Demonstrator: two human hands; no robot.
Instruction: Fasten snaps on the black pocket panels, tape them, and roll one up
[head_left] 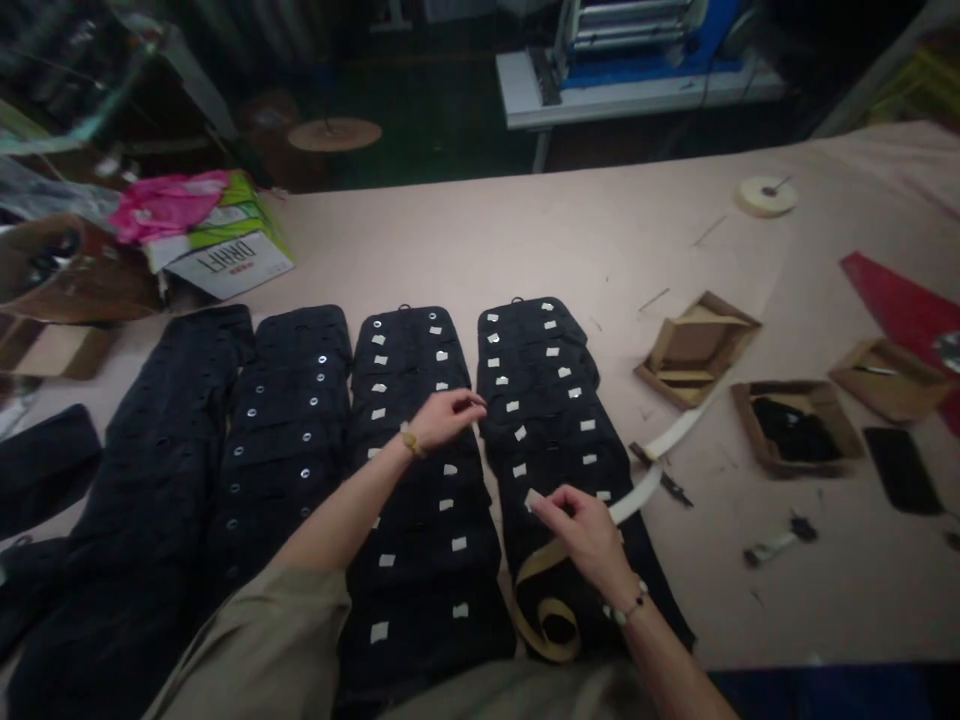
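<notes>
My left hand (448, 420) is closed in a pinch above the gap between two rows of black fabric pieces; whatever its fingertips hold is too small to make out. My right hand (589, 535) pinches a small pale patch (533, 500) over the rightmost black row (540, 400). Pale patches lie in two columns on that row and on the neighbouring black row (420, 585). A pale strip (637, 497) runs by my right hand, and a coiled tan tape (553, 640) rests below it. Metal rings show on the black row further left (289, 390).
Cardboard boxes (694, 350) and a dark-filled box (796, 430) stand on the right of the table (465, 235). A tape roll (765, 196) lies at the back right, near a red object (900, 305). A green and white box (232, 250) sits at the left.
</notes>
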